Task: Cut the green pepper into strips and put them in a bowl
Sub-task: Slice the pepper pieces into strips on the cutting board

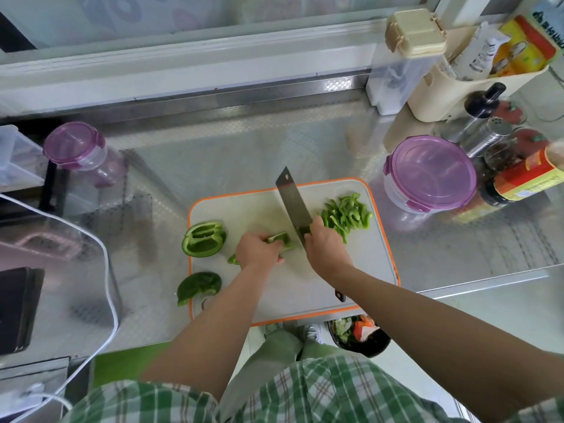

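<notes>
The pepper piece (282, 239) under the cut lies near the middle of the board (360, 270). Your left hand (258, 248) grasps it from the left: the fingers (274, 243) are curled over the piece and hold it down on the board. The knife (293, 203) stands on edge just right of those fingers, with the blade on the right end of the piece and the tip pointing away from you. Your right hand (325, 245) is clenched round the knife's handle, close against the heel of the blade. The handle itself is hidden in the grip.

The cut strips (346, 216) lie in a loose heap on the far right part of the board, just right of the blade and apart from the piece. A pepper half (204, 239) lies open side up at the board's left edge, well left of your left hand. A second section (198, 286), skin side up, lies nearer to you and overlaps the board's left edge onto the worktop (244, 154). A small scrap (233, 259) lies on the board beside your left wrist.

The board is white with an orange rim and lies at the near edge of the metal worktop. Right of it stands a tub (433, 169) with a purple lid fitted. A jar (74, 148) with a purple lid stands far left. Bottles (518, 181) crowd the far right corner. Below the worktop's edge, by your feet, a bin (378, 343) holds vegetable scraps.
</notes>
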`<action>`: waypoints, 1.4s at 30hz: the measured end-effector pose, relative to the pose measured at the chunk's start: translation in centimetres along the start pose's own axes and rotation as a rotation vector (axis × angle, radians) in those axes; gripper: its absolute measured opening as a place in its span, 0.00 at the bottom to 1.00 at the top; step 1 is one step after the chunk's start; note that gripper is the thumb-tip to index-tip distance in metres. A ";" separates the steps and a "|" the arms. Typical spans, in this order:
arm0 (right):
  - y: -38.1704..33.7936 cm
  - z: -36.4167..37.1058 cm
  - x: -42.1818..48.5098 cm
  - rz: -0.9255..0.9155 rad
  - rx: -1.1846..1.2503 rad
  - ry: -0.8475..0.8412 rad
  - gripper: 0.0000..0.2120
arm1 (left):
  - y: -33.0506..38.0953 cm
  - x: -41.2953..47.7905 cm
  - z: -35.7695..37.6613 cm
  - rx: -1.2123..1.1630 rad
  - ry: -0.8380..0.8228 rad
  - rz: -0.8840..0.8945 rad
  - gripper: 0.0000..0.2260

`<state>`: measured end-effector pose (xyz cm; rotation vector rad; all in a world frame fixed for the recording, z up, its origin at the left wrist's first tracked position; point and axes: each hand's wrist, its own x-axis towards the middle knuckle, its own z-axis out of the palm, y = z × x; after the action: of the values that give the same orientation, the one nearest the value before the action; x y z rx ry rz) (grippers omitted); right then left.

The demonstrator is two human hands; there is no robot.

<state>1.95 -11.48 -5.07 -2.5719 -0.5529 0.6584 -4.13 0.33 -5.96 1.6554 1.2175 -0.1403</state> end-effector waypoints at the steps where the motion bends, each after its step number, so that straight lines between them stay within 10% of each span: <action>1: 0.2 -0.3 0.0 -0.020 0.011 0.005 0.05 | 0.0 0.0 0.1 -0.007 0.000 -0.002 0.03; 42: -0.4 -1.4 -1.3 -0.128 -0.171 -0.129 0.05 | -0.4 0.2 0.6 -0.129 0.029 -0.015 0.06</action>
<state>1.54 -12.16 -3.30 -2.6360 -0.8422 0.7654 -4.07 -0.01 -6.68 1.5412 1.2354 -0.0461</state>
